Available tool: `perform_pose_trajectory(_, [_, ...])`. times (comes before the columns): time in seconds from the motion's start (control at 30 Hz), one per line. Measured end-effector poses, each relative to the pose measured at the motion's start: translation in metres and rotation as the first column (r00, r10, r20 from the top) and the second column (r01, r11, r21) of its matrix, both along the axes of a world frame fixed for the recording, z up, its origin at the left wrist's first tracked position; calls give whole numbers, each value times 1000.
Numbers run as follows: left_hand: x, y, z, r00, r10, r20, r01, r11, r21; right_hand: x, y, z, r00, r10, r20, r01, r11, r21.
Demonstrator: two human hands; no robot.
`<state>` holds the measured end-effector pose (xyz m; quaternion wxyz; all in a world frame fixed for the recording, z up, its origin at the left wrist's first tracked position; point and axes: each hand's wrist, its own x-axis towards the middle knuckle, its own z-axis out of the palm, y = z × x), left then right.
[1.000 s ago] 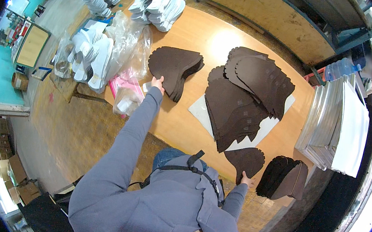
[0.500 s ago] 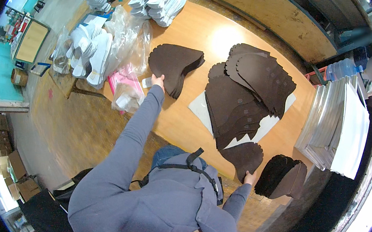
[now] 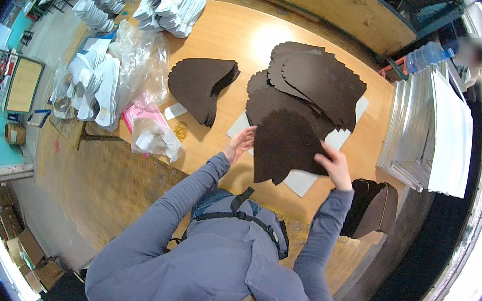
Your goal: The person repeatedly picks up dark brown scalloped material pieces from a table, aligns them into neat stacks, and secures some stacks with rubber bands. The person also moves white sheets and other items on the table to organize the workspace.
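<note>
Gone from the small brown stack (image 3: 198, 83), the left hand (image 3: 240, 143) now spreads its fingers at the left edge of a dark brown shape (image 3: 285, 146). The right hand (image 3: 336, 166) has come up and pinches the other edge. The shape is over the tabletop (image 3: 230, 36), hiding part of the big brown pile (image 3: 323, 79). Yellow bands (image 3: 181, 131) lie near that stack.

I have the grey-sleeved left arm (image 3: 165, 214) out ahead, angled rightward, its bare left hand (image 3: 240, 144) loosely uncurled; the grey-sleeved right arm (image 3: 324, 237) bent, its bare right hand (image 3: 338, 167) turned inward in a pinching grip.
</note>
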<state>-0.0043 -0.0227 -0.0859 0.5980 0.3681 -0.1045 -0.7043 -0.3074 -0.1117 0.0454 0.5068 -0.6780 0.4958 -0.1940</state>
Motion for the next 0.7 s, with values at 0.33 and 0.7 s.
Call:
perform_pose_trajectory(0.33, [-32, -61, -18, 953, 294, 68, -299, 897, 325, -16, -3, -107, 435, -831, 346, 646, 556, 523])
perform_pose_trajectory(0.7, [-46, -99, 2, 971, 66, 229, -170, 866, 470, 13, 50, -189, 368, -926, 88, 467, 266, 843])
